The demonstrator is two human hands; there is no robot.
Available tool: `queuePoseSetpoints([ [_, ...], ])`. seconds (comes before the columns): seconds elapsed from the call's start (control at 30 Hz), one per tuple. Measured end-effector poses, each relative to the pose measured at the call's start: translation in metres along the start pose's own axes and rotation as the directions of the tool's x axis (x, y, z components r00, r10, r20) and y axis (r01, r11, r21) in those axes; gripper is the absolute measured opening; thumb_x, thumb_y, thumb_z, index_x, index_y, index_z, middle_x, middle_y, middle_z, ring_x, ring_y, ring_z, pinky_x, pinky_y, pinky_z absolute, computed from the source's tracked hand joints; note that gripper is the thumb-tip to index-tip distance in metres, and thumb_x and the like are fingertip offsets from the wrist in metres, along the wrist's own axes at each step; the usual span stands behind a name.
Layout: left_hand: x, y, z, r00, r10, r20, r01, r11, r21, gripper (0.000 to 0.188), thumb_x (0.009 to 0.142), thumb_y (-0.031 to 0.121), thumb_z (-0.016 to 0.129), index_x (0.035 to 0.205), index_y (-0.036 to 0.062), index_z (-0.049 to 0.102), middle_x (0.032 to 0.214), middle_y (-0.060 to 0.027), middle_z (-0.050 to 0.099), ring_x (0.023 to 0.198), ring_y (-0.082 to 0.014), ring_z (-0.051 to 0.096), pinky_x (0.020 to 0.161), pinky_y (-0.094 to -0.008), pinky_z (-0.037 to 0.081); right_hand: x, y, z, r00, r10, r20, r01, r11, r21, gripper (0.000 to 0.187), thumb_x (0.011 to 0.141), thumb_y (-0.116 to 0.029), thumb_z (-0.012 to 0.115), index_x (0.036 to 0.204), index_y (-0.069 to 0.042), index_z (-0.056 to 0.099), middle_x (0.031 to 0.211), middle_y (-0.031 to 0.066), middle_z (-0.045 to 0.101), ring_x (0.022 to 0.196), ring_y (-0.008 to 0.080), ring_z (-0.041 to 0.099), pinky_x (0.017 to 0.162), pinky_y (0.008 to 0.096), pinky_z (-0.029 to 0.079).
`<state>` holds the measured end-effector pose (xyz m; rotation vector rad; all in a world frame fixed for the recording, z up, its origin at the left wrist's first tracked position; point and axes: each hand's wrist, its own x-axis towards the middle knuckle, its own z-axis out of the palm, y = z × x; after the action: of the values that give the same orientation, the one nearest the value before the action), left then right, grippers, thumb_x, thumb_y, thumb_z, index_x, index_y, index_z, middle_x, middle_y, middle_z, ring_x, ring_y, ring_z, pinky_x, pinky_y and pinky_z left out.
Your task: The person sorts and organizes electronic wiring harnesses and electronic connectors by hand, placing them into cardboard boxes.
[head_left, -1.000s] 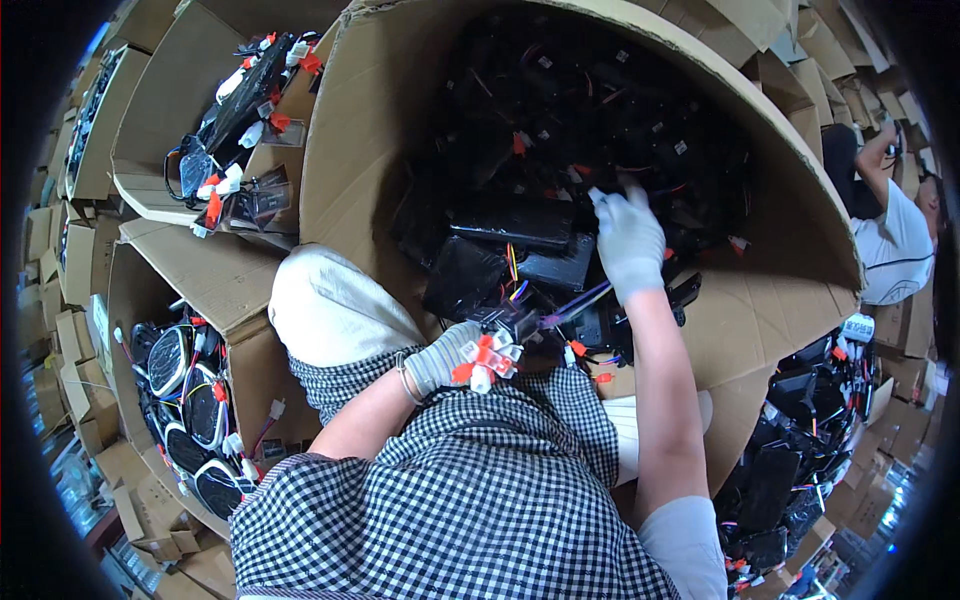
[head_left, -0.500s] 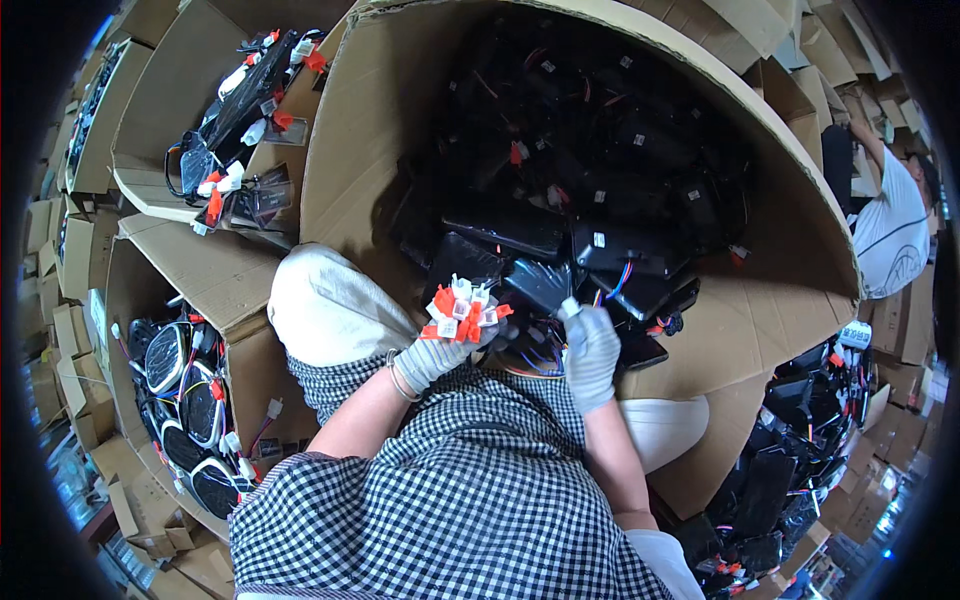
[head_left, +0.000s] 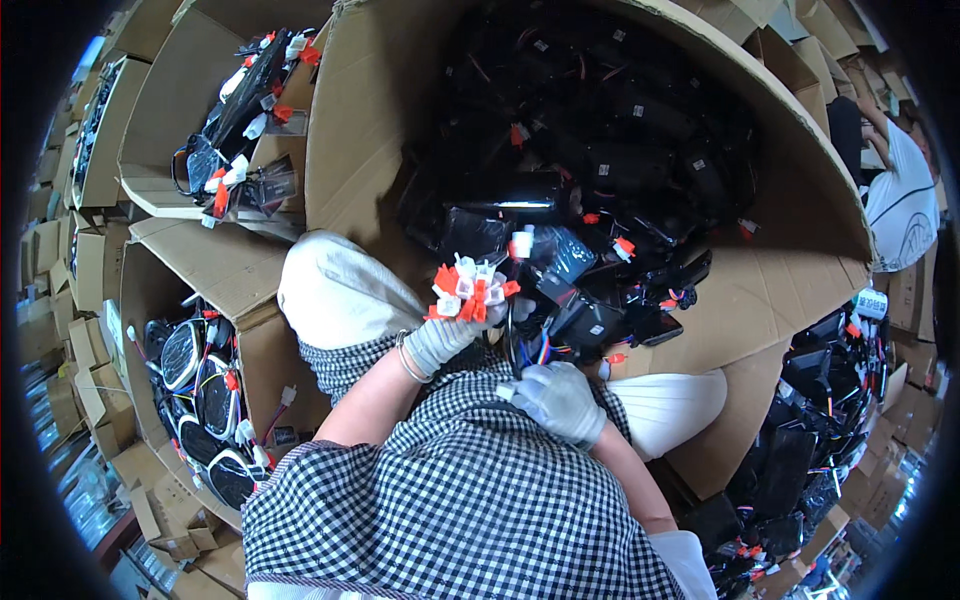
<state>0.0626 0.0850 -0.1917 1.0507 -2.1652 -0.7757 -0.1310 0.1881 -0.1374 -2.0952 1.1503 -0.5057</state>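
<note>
My gloved left hand (head_left: 440,343) is closed around a bunch of red and white plug connectors (head_left: 472,288), held upright over my lap. Dark cables (head_left: 514,338) run down beside it. My gloved right hand (head_left: 563,402) is lower and to the right, close to the checked apron (head_left: 470,450). Its fingers are bent, with a small white connector (head_left: 507,392) at their tips. Just beyond both hands lie black plastic-cased units (head_left: 590,322) with coloured wires, some in clear film. A single white connector (head_left: 521,243) sticks up beyond the bunch.
A large open carton (head_left: 345,150) full of black units faces me. Cartons with wired black parts stand at left (head_left: 205,400) and upper left (head_left: 240,110); more units (head_left: 790,470) are piled at right. Another person (head_left: 898,205) sits at far right.
My right hand has come down and left, from the black units to near my lap. Several units and red-and-white connectors near it have shifted. My left hand still holds the bunch.
</note>
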Motion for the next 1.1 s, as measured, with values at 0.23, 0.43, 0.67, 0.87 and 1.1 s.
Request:
queuePoseSetpoints([
  [0.23, -0.004, 0.0, 0.002, 0.837, -0.544, -0.058, 0.279, 0.517, -0.809, 0.008, 0.088, 0.014, 0.059, 0.091, 0.0107, 0.053, 0.087, -0.0006, 0.054, 0.08, -0.0091, 0.051, 0.076, -0.0232, 0.044, 0.002, 0.047, 0.043, 0.987, 0.115, 0.117, -0.107, 0.992, -0.07, 0.015, 0.083, -0.019, 0.049, 0.083, -0.01, 0.06, 0.079, 0.0084, 0.06, 0.075, 0.0266, 0.061, 0.063, 0.0397, 0.049],
  [0.43, -0.003, -0.004, -0.017, 0.894, -0.448, 0.005, 0.368, 0.729, -0.578, 0.035, 0.082, 0.041, 0.065, 0.082, 0.0069, 0.057, 0.072, 0.0017, 0.053, 0.068, -0.0088, 0.049, 0.059, -0.0251, 0.039, 0.02, 0.009, -0.028, 0.805, 0.584, 0.109, -0.372, 0.352, 0.859, 0.045, 0.087, -0.046, 0.055, 0.093, -0.002, 0.065, 0.072, 0.0018, 0.061, 0.05, 0.0064, 0.048, 0.05, 0.0208, 0.038],
  [0.67, -0.019, -0.025, 0.0, 0.822, -0.549, 0.155, 0.451, 0.46, -0.764, 0.03, 0.081, 0.037, 0.067, 0.098, 0.0128, 0.063, 0.079, 0.0028, 0.056, 0.069, -0.0104, 0.052, 0.058, -0.0273, 0.038, 0.077, -0.011, -0.054, 0.74, 0.593, 0.317, -0.429, 0.052, 0.902, 0.044, 0.088, -0.042, 0.056, 0.085, 0.001, 0.065, 0.054, -0.0032, 0.046, 0.045, 0.0015, 0.034, 0.041, 0.0158, 0.023],
  [0.87, -0.029, -0.03, 0.017, 0.883, -0.469, -0.004, 0.433, 0.818, -0.378, 0.019, 0.085, 0.026, 0.062, 0.1, 0.0133, 0.062, 0.082, 0.002, 0.058, 0.061, -0.014, 0.053, 0.057, -0.0259, 0.043, 0.07, 0.008, -0.012, 0.71, 0.501, 0.495, -0.197, -0.534, 0.822, 0.036, 0.094, -0.03, 0.047, 0.08, 0.0, 0.06, 0.049, -0.0038, 0.037, 0.035, 0.0053, 0.03, 0.034, 0.0185, 0.022],
  [1.1, -0.035, -0.011, 0.008, 0.776, 0.036, 0.63, 0.181, -0.969, -0.168, 0.055, 0.085, 0.011, 0.056, 0.134, -0.0022, 0.033, 0.116, -0.0224, 0.049, 0.091, -0.0257, 0.057, 0.073, -0.0264, 0.052, 0.061, 0.012, -0.008, 0.649, 0.464, 0.603, -0.212, -0.651, 0.729, 0.027, 0.095, -0.028, 0.045, 0.087, -0.007, 0.06, 0.047, -0.0056, 0.033, 0.034, 0.0043, 0.028, 0.034, 0.019, 0.021],
])
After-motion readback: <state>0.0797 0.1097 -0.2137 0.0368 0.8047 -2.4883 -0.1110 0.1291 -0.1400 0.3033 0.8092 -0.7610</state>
